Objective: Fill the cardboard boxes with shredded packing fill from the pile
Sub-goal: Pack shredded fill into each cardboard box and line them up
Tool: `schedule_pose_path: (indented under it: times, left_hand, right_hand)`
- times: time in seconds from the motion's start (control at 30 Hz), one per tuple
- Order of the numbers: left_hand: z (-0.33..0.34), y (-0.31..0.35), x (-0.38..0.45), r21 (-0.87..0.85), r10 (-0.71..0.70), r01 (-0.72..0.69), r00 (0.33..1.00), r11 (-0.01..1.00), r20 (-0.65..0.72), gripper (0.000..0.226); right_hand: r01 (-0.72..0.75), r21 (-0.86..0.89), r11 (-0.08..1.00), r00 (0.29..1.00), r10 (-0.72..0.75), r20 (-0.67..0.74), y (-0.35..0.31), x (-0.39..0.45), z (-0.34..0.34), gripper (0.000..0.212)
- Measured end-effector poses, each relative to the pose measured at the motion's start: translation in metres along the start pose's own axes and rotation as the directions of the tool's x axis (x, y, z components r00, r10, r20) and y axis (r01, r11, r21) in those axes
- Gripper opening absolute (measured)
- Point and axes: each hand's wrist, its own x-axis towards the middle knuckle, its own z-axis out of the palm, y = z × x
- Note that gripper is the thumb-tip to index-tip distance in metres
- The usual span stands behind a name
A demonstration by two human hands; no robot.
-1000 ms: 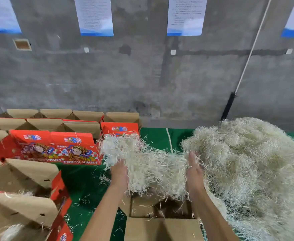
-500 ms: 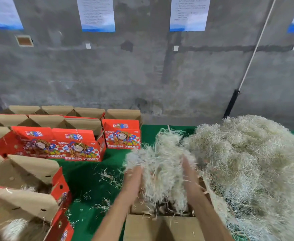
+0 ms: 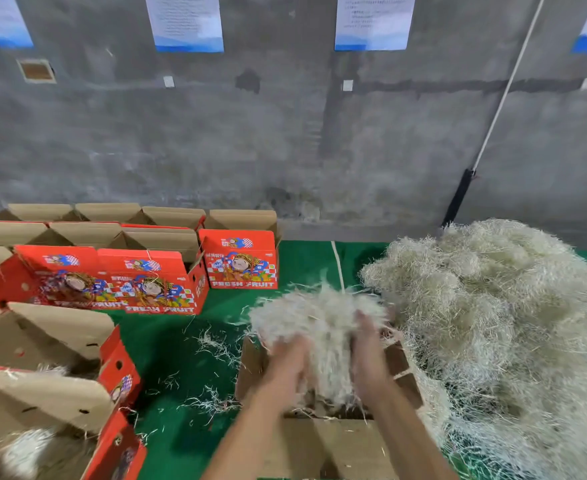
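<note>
Two hands squeeze one clump of fill (image 3: 323, 327) between them, over open brown box (image 3: 323, 441). Left hand (image 3: 287, 363) presses left side, right hand (image 3: 368, 355) right side; blurry, fingers look straight. Big pile (image 3: 500, 327) right of right hand. Red boxes (image 3: 119, 282) far left of left hand.

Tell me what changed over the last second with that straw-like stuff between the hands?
Both hands, left hand and right hand, drew closer together and carried the clump of fill down toward the open box below, pressing it narrower. The big pile and the red boxes stayed put.
</note>
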Motion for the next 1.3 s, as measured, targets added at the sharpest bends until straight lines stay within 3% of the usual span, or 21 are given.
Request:
schedule_pose_path:
  times: [0.03,0.1,0.2,0.3,0.37,0.4,0.43,0.47,0.5,0.53,0.57,0.6,0.67,0.73,0.8,0.87,0.97,1.07,1.13,1.2,1.3]
  left_hand:
    - [0.016,-0.01,-0.007,0.039,0.037,-0.037,0.999,0.999,0.008,0.063]
    - [0.012,-0.015,-0.009,-0.039,0.066,-0.069,0.995,0.997,-0.07,0.08]
    - [-0.045,0.002,0.003,-0.152,0.03,-0.066,0.973,0.986,-0.227,0.045]
    - [-0.083,0.018,0.008,-0.35,0.003,-0.089,0.971,0.932,-0.237,0.02]
    - [-0.062,0.016,0.006,-0.255,-0.051,-0.008,0.973,0.967,-0.223,0.021]
    - [-0.041,0.009,0.004,-0.128,-0.085,0.057,0.97,0.99,-0.227,0.02]
    - [-0.018,0.002,0.001,-0.014,-0.078,0.077,0.976,0.997,-0.202,0.017]
    - [0.003,-0.008,0.001,0.051,-0.038,0.046,0.988,0.998,-0.148,0.023]
    - [0.016,-0.014,-0.001,0.043,0.017,-0.013,0.994,0.999,-0.106,0.039]
    - [0.017,-0.018,-0.003,0.022,0.065,-0.063,0.994,0.998,-0.088,0.053]
    - [0.007,-0.014,-0.003,0.023,0.088,-0.086,0.989,0.996,-0.118,0.062]
    - [-0.011,-0.008,0.0,0.007,0.063,-0.063,0.979,0.998,-0.195,0.066]
    - [-0.057,0.003,0.014,-0.186,-0.029,-0.033,0.947,0.982,-0.321,0.057]
    - [-0.094,0.007,0.021,-0.351,-0.052,-0.073,0.941,0.933,-0.335,0.027]
    - [-0.088,0.009,0.019,-0.168,-0.038,-0.022,0.939,0.986,-0.342,0.01]
    - [-0.045,0.003,0.008,0.068,-0.015,0.03,0.979,0.997,-0.203,0.012]
    - [0.009,-0.015,-0.002,0.124,0.004,0.001,0.999,0.992,-0.04,0.064]
    - [-0.015,-0.013,0.004,0.042,0.012,-0.01,0.998,0.999,-0.062,0.071]
    - [-0.051,-0.004,0.009,-0.001,0.008,-0.008,0.989,1.0,-0.151,0.06]
    - [-0.081,-0.001,0.018,0.009,0.007,-0.005,0.974,1.0,-0.228,0.045]
    - [-0.062,-0.004,0.02,0.095,-0.038,0.055,0.984,0.994,-0.173,0.033]
  right_hand:
    - [0.022,-0.104,0.994,0.997,-0.015,0.071,0.011,-0.002,0.015,0.047]
    - [0.133,-0.196,0.972,0.99,-0.141,-0.027,0.018,-0.001,0.021,0.033]
    - [0.197,-0.297,0.934,0.928,-0.276,-0.251,0.01,0.015,-0.025,0.036]
    - [0.129,-0.12,0.984,0.9,-0.167,-0.402,0.015,0.027,-0.057,0.045]
    - [0.057,-0.198,0.979,0.985,-0.087,-0.147,0.012,0.023,-0.039,0.06]
    - [0.193,-0.229,0.954,0.978,-0.169,0.119,0.008,0.015,-0.024,0.062]
    - [0.421,-0.095,0.902,0.88,-0.38,0.284,0.006,0.005,-0.006,0.059]
    - [0.56,0.103,0.822,0.779,-0.565,0.273,0.003,-0.001,0.002,0.048]
    - [0.462,0.28,0.842,0.818,-0.526,0.233,0.005,-0.006,0.009,0.062]
    - [0.314,0.207,0.927,0.923,-0.349,0.164,0.015,0.0,0.009,0.07]
    - [0.188,0.29,0.938,0.943,-0.255,0.213,0.028,0.001,0.01,0.063]
    - [0.14,0.199,0.97,0.988,-0.151,0.043,0.032,0.007,0.002,0.052]
    - [0.06,0.022,0.998,0.979,-0.055,-0.194,0.032,0.02,-0.024,0.045]
    - [-0.006,0.082,0.997,0.959,0.029,-0.281,0.023,0.022,-0.052,0.066]
    - [0.041,0.047,0.998,0.977,-0.03,-0.213,0.011,0.016,-0.05,0.068]
    - [0.154,-0.129,0.98,0.987,-0.158,-0.019,0.015,0.009,-0.019,0.057]
    - [0.152,-0.193,0.969,0.988,-0.155,0.0,0.035,0.01,0.026,0.018]
    - [0.077,-0.073,0.994,0.985,-0.087,-0.152,0.024,0.016,0.013,0.043]
    - [0.052,-0.144,0.988,0.968,-0.086,-0.237,0.017,0.025,-0.018,0.043]
    - [0.02,-0.043,0.999,0.953,-0.032,-0.3,0.013,0.034,-0.044,0.068]
    - [0.066,-0.004,0.998,0.985,-0.066,-0.161,0.005,0.023,-0.029,0.079]
